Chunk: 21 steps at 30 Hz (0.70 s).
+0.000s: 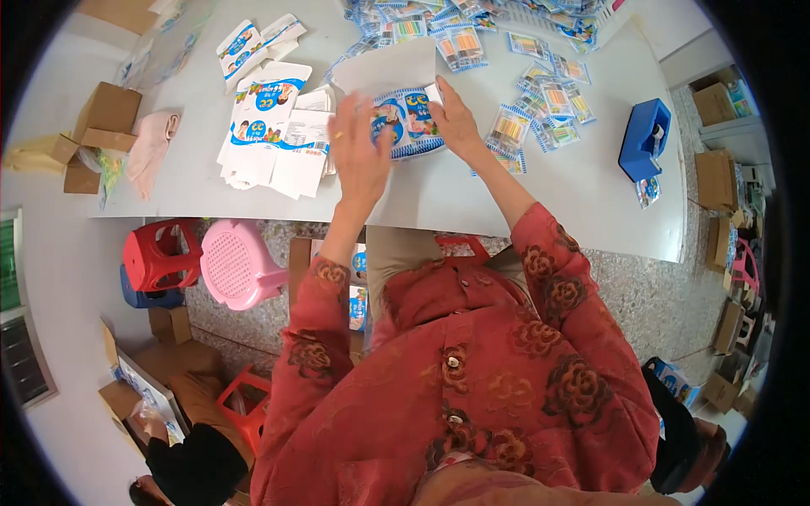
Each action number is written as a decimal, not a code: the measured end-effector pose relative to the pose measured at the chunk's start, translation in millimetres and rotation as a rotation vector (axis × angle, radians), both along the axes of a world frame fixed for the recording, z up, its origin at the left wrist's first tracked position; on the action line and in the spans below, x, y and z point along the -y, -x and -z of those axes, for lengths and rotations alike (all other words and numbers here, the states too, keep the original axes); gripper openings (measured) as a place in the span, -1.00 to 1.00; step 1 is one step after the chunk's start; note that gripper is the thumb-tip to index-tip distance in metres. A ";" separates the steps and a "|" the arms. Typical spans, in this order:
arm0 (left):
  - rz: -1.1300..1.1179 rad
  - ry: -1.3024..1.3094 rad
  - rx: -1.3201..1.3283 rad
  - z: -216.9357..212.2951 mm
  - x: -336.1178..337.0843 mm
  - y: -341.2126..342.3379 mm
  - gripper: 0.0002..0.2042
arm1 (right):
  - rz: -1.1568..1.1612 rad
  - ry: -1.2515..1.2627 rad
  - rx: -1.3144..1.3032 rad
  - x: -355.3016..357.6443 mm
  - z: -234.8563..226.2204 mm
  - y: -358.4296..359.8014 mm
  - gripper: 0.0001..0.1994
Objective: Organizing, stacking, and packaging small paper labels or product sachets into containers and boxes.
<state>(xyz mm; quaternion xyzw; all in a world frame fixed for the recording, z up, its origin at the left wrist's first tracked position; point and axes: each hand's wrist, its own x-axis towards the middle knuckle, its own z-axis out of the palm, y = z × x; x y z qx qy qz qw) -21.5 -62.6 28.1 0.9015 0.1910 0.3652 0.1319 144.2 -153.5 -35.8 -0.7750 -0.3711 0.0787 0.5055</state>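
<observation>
In front of me on the table is a small white-and-blue cardboard box [418,152], its white lid flap [384,69] standing up at the back. Blue printed packets [415,111] fill it. My right hand [457,122] grips the box at its right side, thumb and fingers at a white side flap. At the left side, my left hand [363,156] is raised with its fingers stretched out and a little blurred by motion. It holds nothing that I can see; whether it touches the box I cannot tell.
Flat printed cartons [270,126] lie stacked at left. Packets of coloured sticks [510,126] are scattered at right and piled at the back by a white basket [553,18]. A blue tape dispenser [643,139] stands far right. Stools [239,263] and another person [198,460] are at lower left.
</observation>
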 end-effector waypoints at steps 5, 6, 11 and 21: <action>-0.076 0.503 0.174 36.0 2.3 12.2 -0.37 | 0.064 -0.079 0.387 5.2 -33.2 21.5 -0.49; -0.029 0.585 0.089 36.9 5.0 10.2 -0.34 | 0.030 -0.005 0.566 7.7 -39.3 20.8 -0.49; -0.039 0.819 0.136 36.7 12.0 3.3 -0.35 | -0.507 0.115 0.865 4.5 -50.3 7.2 -0.49; -0.018 1.294 0.498 42.0 -9.4 11.2 -0.56 | -0.808 0.208 0.946 -8.0 -50.7 -0.3 -0.63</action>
